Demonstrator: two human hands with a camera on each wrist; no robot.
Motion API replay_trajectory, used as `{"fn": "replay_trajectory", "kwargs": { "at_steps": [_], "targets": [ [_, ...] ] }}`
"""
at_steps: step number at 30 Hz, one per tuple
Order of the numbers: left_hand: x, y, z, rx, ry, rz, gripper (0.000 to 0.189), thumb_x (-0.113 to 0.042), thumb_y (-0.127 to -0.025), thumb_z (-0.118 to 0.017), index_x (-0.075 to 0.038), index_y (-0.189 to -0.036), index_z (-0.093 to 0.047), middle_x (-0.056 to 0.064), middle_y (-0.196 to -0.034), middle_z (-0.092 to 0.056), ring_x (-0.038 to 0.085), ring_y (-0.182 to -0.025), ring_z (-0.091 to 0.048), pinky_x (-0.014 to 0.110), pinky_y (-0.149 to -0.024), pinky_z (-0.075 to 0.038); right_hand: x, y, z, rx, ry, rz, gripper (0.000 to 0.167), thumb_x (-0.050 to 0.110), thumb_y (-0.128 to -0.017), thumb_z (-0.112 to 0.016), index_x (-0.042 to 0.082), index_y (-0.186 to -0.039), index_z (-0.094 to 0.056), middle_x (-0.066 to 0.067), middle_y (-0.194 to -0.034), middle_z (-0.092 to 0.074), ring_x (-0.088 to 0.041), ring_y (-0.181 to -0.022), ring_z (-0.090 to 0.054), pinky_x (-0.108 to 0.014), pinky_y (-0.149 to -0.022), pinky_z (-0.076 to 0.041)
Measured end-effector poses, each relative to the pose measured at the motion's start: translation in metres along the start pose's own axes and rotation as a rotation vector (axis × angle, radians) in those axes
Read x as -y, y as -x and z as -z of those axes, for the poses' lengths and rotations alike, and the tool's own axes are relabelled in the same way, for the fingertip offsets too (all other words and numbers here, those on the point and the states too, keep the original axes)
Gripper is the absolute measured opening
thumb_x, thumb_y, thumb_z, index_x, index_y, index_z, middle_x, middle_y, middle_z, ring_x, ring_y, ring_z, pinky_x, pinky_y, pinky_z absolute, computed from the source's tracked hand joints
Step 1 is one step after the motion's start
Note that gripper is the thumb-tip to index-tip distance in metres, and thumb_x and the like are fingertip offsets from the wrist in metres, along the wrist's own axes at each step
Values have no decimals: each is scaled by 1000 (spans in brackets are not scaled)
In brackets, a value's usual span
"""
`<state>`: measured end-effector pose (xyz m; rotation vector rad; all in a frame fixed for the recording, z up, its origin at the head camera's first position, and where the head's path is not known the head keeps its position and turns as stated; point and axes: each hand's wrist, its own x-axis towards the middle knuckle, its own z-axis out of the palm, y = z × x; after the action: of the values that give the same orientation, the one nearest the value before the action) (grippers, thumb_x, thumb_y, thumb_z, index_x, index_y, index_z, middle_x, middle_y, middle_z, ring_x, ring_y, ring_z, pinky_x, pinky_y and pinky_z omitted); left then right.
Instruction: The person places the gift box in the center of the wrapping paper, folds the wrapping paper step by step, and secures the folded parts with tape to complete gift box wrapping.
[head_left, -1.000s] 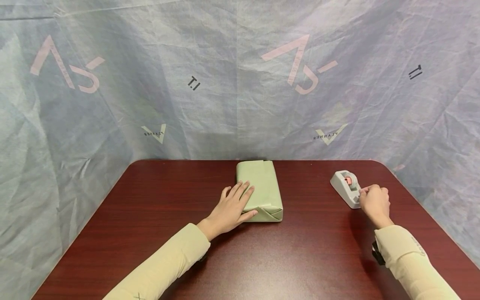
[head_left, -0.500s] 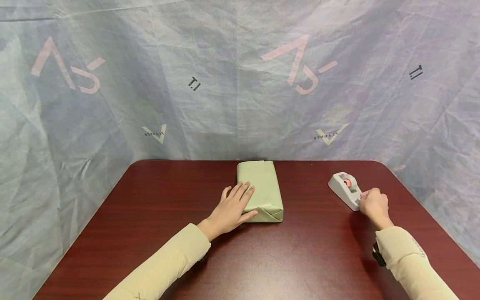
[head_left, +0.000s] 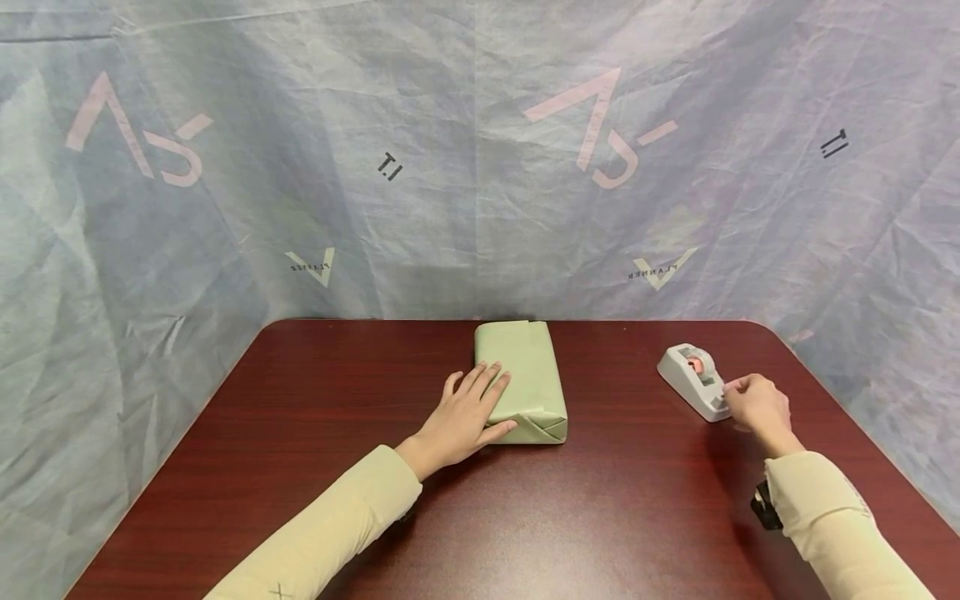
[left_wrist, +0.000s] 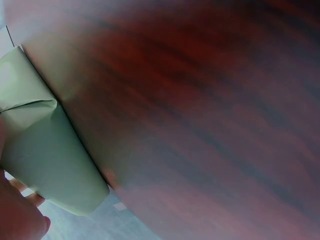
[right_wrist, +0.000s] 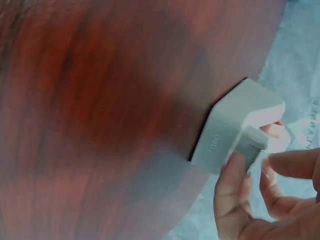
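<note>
Presently our spread left hand is resting on the parcel, long axis pointing away. Right hand is curling beside the dispenser, grip unclear.

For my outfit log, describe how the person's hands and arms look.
The left hand and right hand are bare, without gloves. The left sleeve and right sleeve are long and cream-coloured. The left bears a dark X-shaped mark; the right carries a faint marking too small to read. A black device shows under the right cuff; a dark object peeks from under the left cuff.
</note>
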<state>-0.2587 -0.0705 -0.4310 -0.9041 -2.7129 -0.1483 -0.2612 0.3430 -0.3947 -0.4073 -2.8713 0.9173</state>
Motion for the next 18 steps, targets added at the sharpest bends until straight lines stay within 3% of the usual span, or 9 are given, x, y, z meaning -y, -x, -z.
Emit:
{"fn": "replay_trajectory", "kwargs": {
  "at_steps": [6,12,18],
  "targets": [
    [1,0,-1,2,-6,3,70,-58,-92,-33,-14,-146,-24,8,-151,-23,27,-139,-20,53,-105,-22,1,-5,2,140,-99,-63,39,11,-86,-41,-22,-105,-53,-21,-81,-52,-10,-53,-58,-31,-54,-54],
    [0,0,-1,-4,-5,-2,70,-57,-92,-34,-13,-146,-25,9,-151,-23,27,-139,-21,53,-104,-22,0,-6,3,171,-127,-64,40,9,-89,-38,-24,-108,-49,-21,-82,-50,-9,-51,-61,-30,-55,-54],
    [0,-1,1,2,-6,0,70,-57,-92,-34,-14,-146,-24,9,-151,-23,27,-139,-21,53,-104,-22,2,-4,7,224,-225,-100,41,7,-89,-37,-25,-113,-42,-14,-77,-51,-6,-51,-60,-29,-57,-54]
  ]
}}
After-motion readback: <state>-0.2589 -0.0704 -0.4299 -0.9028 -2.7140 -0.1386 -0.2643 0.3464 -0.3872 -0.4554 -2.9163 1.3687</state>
